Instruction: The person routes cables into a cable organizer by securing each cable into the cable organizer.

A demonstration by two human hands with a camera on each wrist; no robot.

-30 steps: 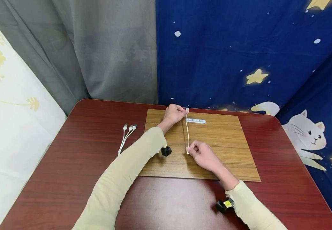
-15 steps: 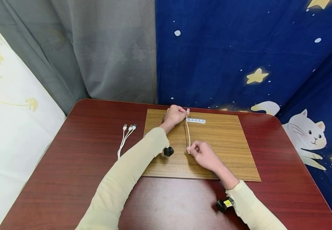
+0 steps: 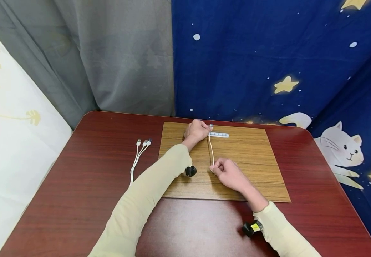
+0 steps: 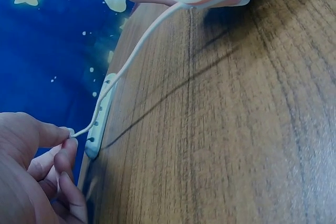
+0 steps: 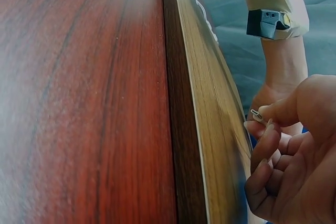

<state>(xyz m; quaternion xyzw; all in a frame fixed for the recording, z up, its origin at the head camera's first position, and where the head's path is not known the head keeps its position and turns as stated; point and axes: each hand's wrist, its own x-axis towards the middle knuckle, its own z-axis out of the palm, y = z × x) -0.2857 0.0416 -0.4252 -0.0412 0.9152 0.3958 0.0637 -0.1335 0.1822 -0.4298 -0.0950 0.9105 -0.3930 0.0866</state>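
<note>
My left hand [image 3: 197,130] pinches a white USB cable [image 3: 212,150] just below its USB-A plug [image 3: 211,126], over the far part of a wood-grain board [image 3: 243,153]. Close beside those fingertips lies a pale cable clip strip [image 3: 220,135] with several slots. Nearer to me, my right hand [image 3: 229,174] pinches the cable's other end between thumb and finger. In the right wrist view a small USB-C-like connector [image 5: 256,114] pokes out of that pinch. Between the hands the cord [image 4: 139,45] runs raised, slightly bowed, its shadow on the board in the left wrist view.
Left of the board, three more white USB cables [image 3: 136,160] lie on the dark red table [image 3: 92,171], plugs pointing away; my left sleeve [image 3: 150,192] covers their near ends. Grey and blue curtains [image 3: 237,64] hang behind the table's far edge.
My left hand has come slightly toward me and to the right, bringing the USB-A plug closer to the clip strip. The right hand keeps its pinch almost in place.
</note>
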